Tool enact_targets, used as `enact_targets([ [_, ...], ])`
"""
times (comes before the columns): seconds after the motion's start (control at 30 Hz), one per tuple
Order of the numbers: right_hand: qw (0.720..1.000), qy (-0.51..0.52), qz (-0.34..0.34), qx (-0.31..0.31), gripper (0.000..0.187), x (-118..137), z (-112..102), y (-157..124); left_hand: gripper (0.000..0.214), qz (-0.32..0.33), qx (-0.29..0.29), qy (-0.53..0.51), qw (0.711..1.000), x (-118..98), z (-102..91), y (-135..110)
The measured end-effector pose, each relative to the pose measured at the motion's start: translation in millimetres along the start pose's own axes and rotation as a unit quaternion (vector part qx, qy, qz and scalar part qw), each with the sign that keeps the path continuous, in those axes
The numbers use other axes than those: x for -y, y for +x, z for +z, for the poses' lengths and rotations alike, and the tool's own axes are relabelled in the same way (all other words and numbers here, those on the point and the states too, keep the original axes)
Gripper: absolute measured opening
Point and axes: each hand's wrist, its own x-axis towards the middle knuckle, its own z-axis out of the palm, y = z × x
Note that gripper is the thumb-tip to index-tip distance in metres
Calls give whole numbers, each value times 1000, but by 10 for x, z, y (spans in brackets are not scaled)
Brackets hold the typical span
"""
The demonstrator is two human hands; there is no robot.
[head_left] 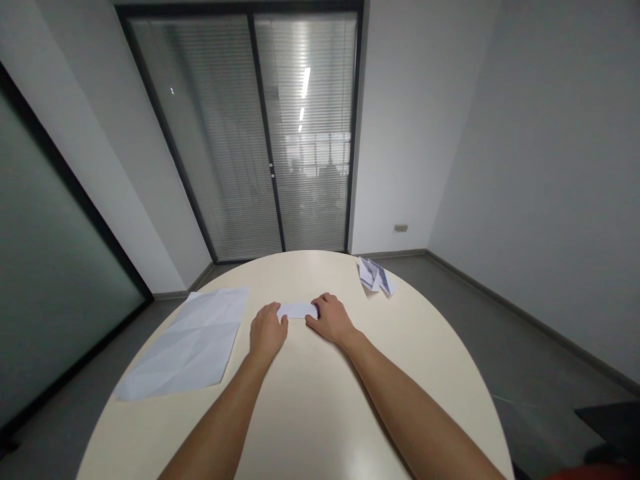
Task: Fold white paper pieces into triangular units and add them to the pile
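Observation:
A small white strip of folded paper (297, 311) lies low over the middle of the table, stretched sideways between my two hands. My left hand (269, 330) grips its left end, thumb toward me and fingers curled over the far side. At the right end, my right hand (330, 317) holds the paper in the same way, fingers bent and thumb near the close edge. The parts of the paper under the fingers are hidden.
A large creased white sheet (195, 347) covers the left side of the round cream table (310, 413). Near the far right edge stands a folded paper piece (374, 276). Beyond the table are glass doors with blinds (310, 200).

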Motion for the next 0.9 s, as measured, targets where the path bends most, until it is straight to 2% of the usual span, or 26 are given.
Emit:
enact_targets([
  [0.4,998,58,-13,-10,43,-86,47,30,35,-44,-22,2,999,12,-29,8],
  [0.63,995,97,-23,-13,44,-80,13,28,62,-40,-48,-22,998,8,9,2],
  [0.9,993,111,1,-50,32,-48,-65,13,68,-31,-30,-1,999,41,53,10],
])
